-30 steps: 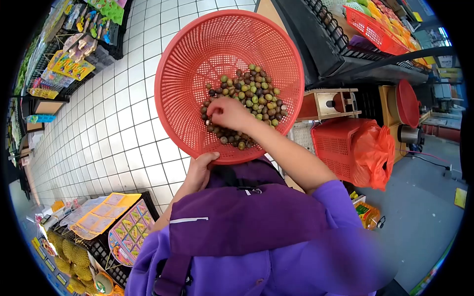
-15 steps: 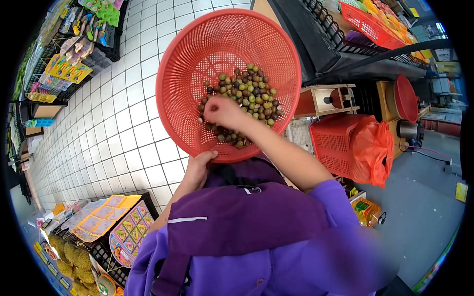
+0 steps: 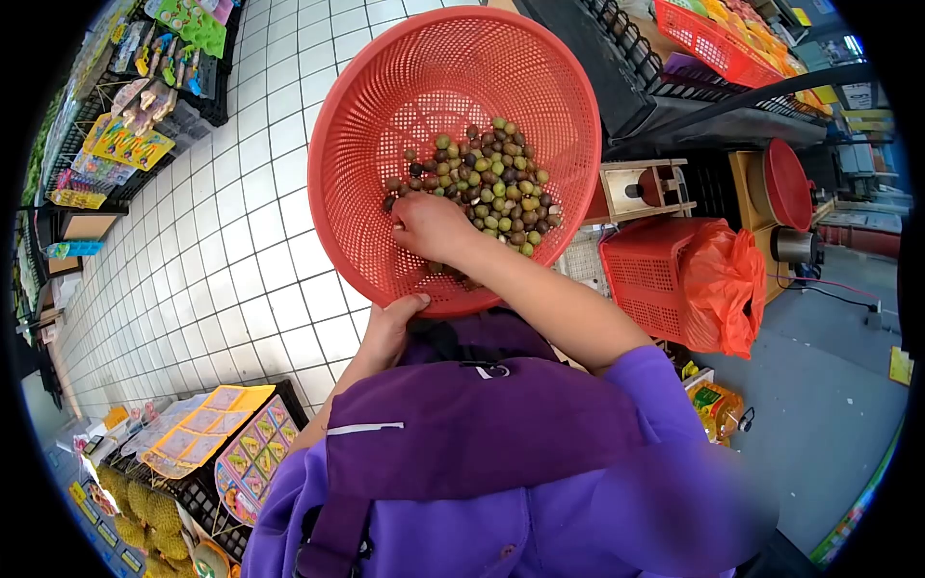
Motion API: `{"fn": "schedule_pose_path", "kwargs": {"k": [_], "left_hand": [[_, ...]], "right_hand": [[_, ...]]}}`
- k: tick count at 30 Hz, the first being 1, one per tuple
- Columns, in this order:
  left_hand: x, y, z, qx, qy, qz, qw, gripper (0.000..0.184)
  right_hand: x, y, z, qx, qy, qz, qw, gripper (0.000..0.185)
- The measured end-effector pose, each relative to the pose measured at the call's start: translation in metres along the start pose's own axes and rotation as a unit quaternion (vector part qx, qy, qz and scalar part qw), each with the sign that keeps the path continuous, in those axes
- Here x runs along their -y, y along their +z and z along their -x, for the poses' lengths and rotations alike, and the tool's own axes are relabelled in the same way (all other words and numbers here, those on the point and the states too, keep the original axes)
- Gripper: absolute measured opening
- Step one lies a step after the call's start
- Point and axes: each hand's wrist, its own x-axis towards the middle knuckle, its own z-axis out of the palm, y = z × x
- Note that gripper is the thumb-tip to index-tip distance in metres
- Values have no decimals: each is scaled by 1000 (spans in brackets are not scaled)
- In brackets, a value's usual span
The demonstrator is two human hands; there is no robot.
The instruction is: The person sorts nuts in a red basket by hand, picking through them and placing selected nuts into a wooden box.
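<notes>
A red plastic mesh basket point(image 3: 349, 164) is tilted toward me in front of my body. Small round fruits point(image 3: 501, 183), green to dark brown, are heaped at its middle and right side. My left hand point(image 3: 388, 326) grips the near rim, its thumb over the edge and the other fingers hidden beneath. Inside the basket, my right hand point(image 3: 434, 227) is at the left part of the heap with its fingers curled closed. What lies in those fingers, if anything, is hidden. My right forearm crosses the near rim and covers some fruits.
White floor tiles point(image 3: 217, 241) lie to the left. A red crate point(image 3: 641, 279) with an orange plastic bag point(image 3: 721, 289) stands at the right. Black produce shelving point(image 3: 665, 82) is at the upper right. Durians point(image 3: 149, 511) sit at the lower left, and an oil bottle point(image 3: 715, 409) at the right.
My right hand has lowered slightly within the basket, its fingers now turned down against the fruits. The basket has shifted a little right and tilts slightly more. My left hand keeps its hold.
</notes>
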Motion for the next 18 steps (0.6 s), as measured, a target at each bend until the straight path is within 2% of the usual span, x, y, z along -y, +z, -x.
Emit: {"fn": "schedule_pose_path", "kwargs": {"k": [1,2,3,4,6,7,8,10,11,12,13,14,16,18], "left_hand": [[0,0,0,3,1,-4,1000,37],[0,-1,-1,4,2,-4,1000,37],[1,-1,0,1,15,14,1000,38],[3,0,-1,-2,29,33,999,38],[1,2,-1,-6,21,46,999,40],[-2,2,0,-8,14,53,998,42],[-3,3,0,-7,14,53,998,42],[-5,4,1,-17,32,38,999,44],[-5,2,-1,-16,32,37,999,44],[-6,-1,-2,-23,27,31,999,45],[-5,-3,-2,-28,20,24,999,46],[-5,-2,-3,-25,18,23,999,46],[-4,-2,-4,-33,39,31,998,46],[-4,-3,-3,-34,37,28,998,46]], "right_hand": [[-3,-8,-3,76,-12,-66,995,23],[-7,-16,1,75,-12,-66,995,23],[-13,-25,9,105,64,-346,930,21],[-21,-35,16,126,134,-595,782,18],[-33,-60,32,97,118,-693,704,20],[-45,-67,39,97,117,-676,721,23],[-61,-66,44,92,156,-581,793,19],[-66,-66,52,118,60,-369,920,17],[-64,-67,57,138,37,-197,970,18],[-57,-70,64,153,14,-18,988,21],[-55,-61,69,120,5,39,992,24],[-53,-56,69,118,8,39,992,24],[-48,-49,65,109,29,199,973,25],[-47,-49,60,127,38,212,968,26]]}}
